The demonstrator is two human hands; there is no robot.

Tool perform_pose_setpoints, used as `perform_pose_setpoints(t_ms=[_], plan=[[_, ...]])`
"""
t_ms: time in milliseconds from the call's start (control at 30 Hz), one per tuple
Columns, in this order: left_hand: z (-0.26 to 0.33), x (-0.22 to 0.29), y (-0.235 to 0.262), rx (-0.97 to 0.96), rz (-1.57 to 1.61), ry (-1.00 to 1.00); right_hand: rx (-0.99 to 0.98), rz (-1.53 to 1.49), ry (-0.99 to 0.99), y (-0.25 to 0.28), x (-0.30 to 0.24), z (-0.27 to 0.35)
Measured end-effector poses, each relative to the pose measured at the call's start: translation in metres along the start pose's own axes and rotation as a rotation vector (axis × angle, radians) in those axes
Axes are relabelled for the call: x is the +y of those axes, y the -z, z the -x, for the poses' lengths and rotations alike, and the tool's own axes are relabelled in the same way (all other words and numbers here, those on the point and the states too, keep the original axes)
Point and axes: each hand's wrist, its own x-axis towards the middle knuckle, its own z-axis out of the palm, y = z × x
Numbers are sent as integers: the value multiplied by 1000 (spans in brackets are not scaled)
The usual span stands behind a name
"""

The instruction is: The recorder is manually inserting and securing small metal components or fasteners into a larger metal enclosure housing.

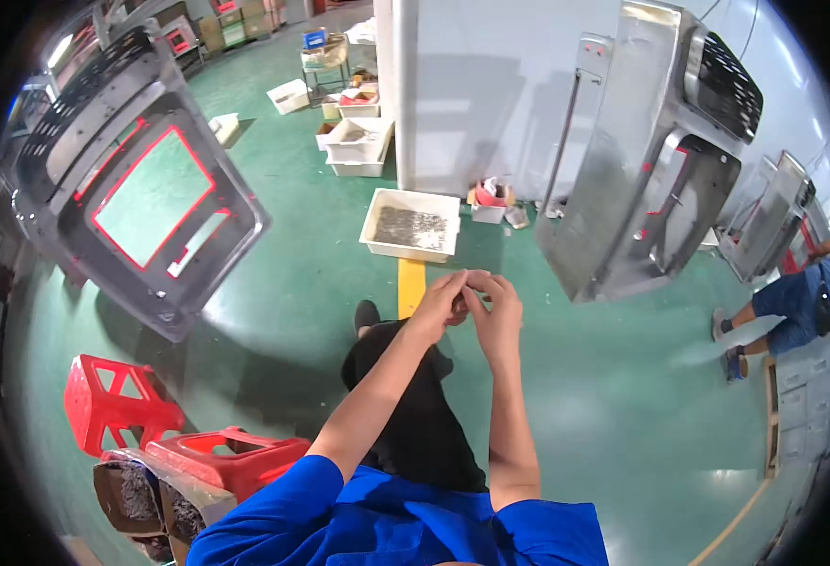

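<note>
The green floor (pixel 273 283) spreads all around me. Left of my hands hangs a grey metal panel (pixel 137 179) with a red-edged opening. Right of my hands hangs a second metal panel (pixel 641 160), silver and tilted. Beyond my hands, on the floor, sits a white tray (pixel 411 224) of small dark parts. Two red stools (pixel 113 406) lie low on the left of my hands. My left hand (pixel 441 304) and right hand (pixel 496 316) meet, fingertips pinched together; whatever small thing sits between them is too small to tell.
</note>
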Motion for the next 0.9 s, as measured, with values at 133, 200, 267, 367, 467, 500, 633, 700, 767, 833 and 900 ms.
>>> perform_pose_setpoints(t_ms=[133, 200, 267, 367, 467, 500, 633, 700, 767, 833, 900], plan=[[-12, -43, -6, -113, -1, 150, -144, 130, -5, 32, 19, 6], [-14, -60, 1, -61, -36, 216, -252, 293, 2, 32, 26, 8], [-11, -63, 2, -52, -47, 263, -311, 377, 30, 31, 26, 11], [-15, -58, 1, 85, 86, 296, -281, 338, 96, 31, 24, 0], [-22, -63, 15, 17, 203, 226, -230, 198, 50, 32, 24, -12], [-24, -66, 17, 20, 239, 205, -247, 148, 18, 36, 23, -19], [-28, -71, 15, 39, 244, 172, -275, 190, 44, 77, 5, -57], [-32, -79, 22, 38, 220, 148, -238, 174, 50, 101, -7, -81], [-34, -81, 29, 65, 210, 134, -155, 262, 95, 124, -31, -107], [-36, -82, 27, 90, 213, 143, -123, 302, 190, 155, -46, -133], [-35, -80, 23, 94, 190, 140, -52, 72, 268, 177, -53, -162]])
